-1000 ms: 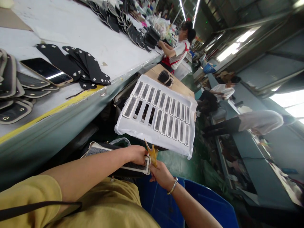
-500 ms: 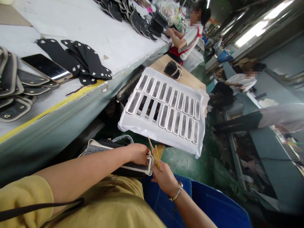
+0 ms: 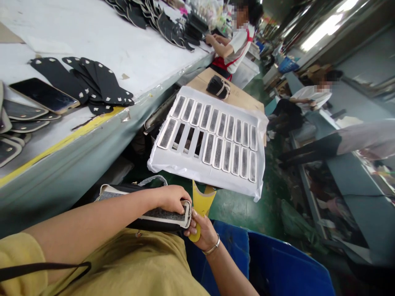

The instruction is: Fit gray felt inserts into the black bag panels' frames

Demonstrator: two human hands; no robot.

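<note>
My left hand [image 3: 171,198] is closed over the end of a long grey piece with a cream border [image 3: 166,215], which lies on a dark stack across my lap. My right hand [image 3: 202,234] pinches a yellow strip [image 3: 200,207] at the piece's end; the strip curls upward and its flat side faces me. Just beyond my hands lies a white sheet [image 3: 173,166] holding two rows of the same grey pieces, with three slots showing dark.
A long white table [image 3: 101,37] on my left carries black cut pieces [image 3: 101,86], a phone [image 3: 41,94] and cream-edged pieces. A blue bin [image 3: 277,267] stands below my right arm. One person works at the table's far end; another sits at the right.
The yellow strip has turned from edge-on to flat-on and stands further off the piece. My right hand has shifted slightly under the piece's end. The view has swung a little.
</note>
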